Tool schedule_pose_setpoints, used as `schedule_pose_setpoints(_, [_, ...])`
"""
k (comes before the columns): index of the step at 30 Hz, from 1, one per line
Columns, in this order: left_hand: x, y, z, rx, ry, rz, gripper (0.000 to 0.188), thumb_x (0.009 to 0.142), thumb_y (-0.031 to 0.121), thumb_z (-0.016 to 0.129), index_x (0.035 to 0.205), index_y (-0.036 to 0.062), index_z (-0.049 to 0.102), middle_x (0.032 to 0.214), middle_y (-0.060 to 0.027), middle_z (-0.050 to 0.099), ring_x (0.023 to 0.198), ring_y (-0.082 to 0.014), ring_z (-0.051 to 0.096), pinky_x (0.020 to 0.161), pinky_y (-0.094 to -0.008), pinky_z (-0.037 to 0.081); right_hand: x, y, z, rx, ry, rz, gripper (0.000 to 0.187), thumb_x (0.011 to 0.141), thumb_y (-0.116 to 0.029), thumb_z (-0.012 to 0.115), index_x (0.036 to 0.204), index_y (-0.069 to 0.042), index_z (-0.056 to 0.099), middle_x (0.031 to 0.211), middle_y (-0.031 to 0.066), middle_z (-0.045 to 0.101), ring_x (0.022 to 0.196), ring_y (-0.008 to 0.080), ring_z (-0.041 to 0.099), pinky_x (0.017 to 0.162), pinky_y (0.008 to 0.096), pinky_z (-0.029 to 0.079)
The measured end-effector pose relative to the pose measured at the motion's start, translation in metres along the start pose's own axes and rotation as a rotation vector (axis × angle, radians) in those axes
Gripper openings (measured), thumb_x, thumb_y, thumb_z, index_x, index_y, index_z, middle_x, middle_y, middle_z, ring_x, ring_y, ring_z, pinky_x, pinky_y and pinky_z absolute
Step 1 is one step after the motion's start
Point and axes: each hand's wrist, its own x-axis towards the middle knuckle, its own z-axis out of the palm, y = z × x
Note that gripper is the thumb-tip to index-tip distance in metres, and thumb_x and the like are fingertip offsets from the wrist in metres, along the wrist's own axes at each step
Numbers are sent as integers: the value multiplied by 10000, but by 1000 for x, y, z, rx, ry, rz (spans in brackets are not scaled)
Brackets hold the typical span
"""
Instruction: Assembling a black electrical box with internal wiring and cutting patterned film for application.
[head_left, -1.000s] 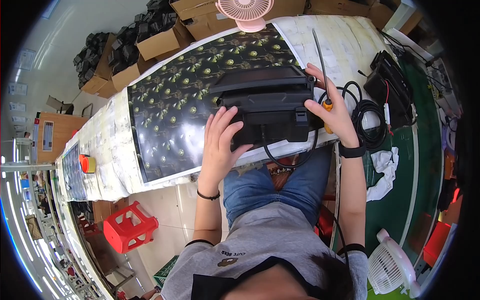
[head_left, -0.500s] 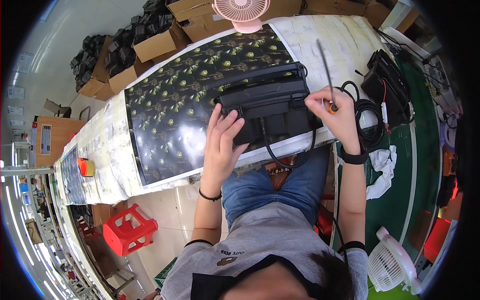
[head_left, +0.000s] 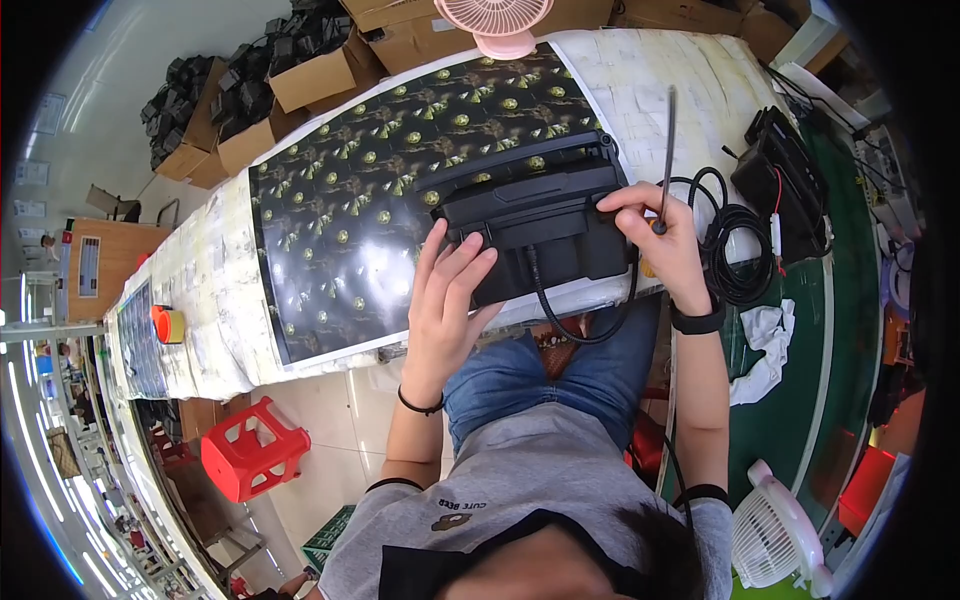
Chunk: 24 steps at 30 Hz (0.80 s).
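While left hand (head_left: 455, 300) steadies one black device (head_left: 535, 225), right hand (head_left: 655, 235) grips one rod (head_left: 667, 150).

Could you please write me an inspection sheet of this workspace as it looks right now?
Surface: bench with dark patterned mat.
Job's things: black device at the near edge; thin rod.
Clutter: orange roll, white rag, second black unit.
Grips: left hand flat on the device; right hand pinching the rod.
Cables: device cord hanging off; coiled cable.
Surroundings: cartons, pink fan, red stool.
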Motion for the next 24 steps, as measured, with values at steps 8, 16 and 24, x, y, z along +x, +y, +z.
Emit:
schedule_pose_setpoints(8, [34, -22, -11, 156, -54, 93, 690, 575, 225, 877, 1205, 96, 627, 1234, -80, 624, 1197, -358, 563, 981, -413, 504, 34, 20, 22, 139, 257, 43, 217, 837, -167, 745, 1024, -73, 686, 703, -93, 339, 668, 25, 330, 620, 194, 257])
schedule_pose_setpoints(16, [42, -42, -12, 191, -68, 171, 651, 586, 316, 885, 1155, 91, 662, 1175, -64, 666, 1101, -315, 639, 928, -379, 548, 41, 25, 27, 105, 206, 112, 267, 850, -261, 733, 1060, -105, 685, 752, -87, 306, 697, 49, 319, 651, 202, 270])
schedule_pose_setpoints(24, [32, -49, 0, 148, 0, 217, 574, 582, 302, 893, 1075, 72, 708, 1155, -67, 685, 1093, -307, 645, 949, -396, 541, 40, 26, 18, 131, 113, 104, 282, 842, -246, 740, 1085, -108, 698, 754, -84, 318, 711, 56, 343, 671, 207, 286])
